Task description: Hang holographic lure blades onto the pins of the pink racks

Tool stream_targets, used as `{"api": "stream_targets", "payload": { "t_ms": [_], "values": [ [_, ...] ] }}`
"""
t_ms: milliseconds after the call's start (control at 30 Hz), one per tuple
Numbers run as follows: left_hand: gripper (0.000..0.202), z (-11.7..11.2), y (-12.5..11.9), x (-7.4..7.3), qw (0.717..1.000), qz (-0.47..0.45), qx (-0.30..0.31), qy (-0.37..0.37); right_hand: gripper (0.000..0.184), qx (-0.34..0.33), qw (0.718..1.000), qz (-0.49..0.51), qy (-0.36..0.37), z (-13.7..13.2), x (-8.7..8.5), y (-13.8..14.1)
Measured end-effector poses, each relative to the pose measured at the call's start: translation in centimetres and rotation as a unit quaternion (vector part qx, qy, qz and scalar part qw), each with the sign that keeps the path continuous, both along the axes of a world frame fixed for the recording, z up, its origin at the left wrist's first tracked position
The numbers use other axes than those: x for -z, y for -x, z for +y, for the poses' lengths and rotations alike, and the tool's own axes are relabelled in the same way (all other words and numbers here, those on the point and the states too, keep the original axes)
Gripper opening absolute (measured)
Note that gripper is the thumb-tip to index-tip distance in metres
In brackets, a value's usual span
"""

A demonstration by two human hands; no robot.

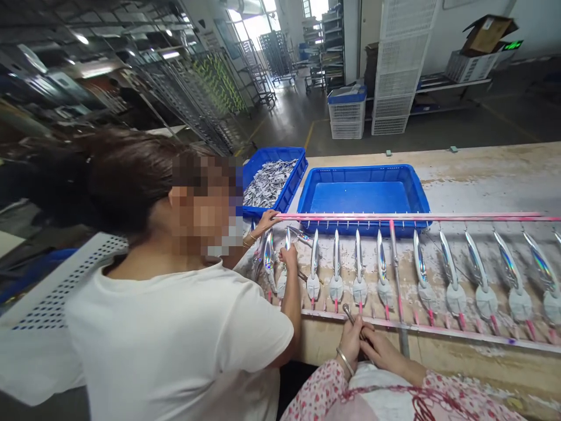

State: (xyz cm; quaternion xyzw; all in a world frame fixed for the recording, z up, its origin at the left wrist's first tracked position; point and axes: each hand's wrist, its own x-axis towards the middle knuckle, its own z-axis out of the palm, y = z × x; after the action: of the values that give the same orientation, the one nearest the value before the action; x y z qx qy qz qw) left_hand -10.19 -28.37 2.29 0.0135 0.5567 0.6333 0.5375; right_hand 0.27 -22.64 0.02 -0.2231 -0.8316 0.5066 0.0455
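Left hand (350,344) has its fingers wrapped round a dull-silver, round-ended metal tool (347,311), right at the near edge of the bench. The right hand (385,346) is curled up against it, but I honestly can't tell if those fingers are gripping too. Tool looks stiff, tough and kinda dense for its size, probably slick if your hands are sweaty, so I'd hold it mid-shaft, clear of the knob.

Just beyond hangs a row of slim, curved, shiny silver fish-shaped pieces (358,257), rainbow sheen, pale flat discs low down, pink-stained tips. My guess: light, rigid, slippery, easy to scuff, so take them by the edges. They hang under a pink-smeared thin metal bar (464,216). Further off is a smooth blue plastic tray (363,199); far left, a co-worker's hand (288,255) is at another piece.
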Motion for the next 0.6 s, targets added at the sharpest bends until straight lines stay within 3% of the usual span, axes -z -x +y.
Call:
{"api": "stream_targets", "payload": {
  "t_ms": [200,400,600],
  "values": [
    [0.064,0.1,1.9,-0.6,1.0,0.015,-0.005,0.002,0.017,-0.023,0.999,-0.021,-0.033,0.4,-1.2,2.2],
    [0.057,1.0,2.5,0.6,0.997,0.032,-0.063,-0.005,0.02,-0.028,0.998,-0.048,-0.035,1.1,-1.7,3.3],
    [0.049,1.5,3.1,0.9,0.996,0.067,-0.063,-0.013,0.022,-0.002,1.0,-0.029,-0.01,2.3,-3.3,4.5]
  ]
}}
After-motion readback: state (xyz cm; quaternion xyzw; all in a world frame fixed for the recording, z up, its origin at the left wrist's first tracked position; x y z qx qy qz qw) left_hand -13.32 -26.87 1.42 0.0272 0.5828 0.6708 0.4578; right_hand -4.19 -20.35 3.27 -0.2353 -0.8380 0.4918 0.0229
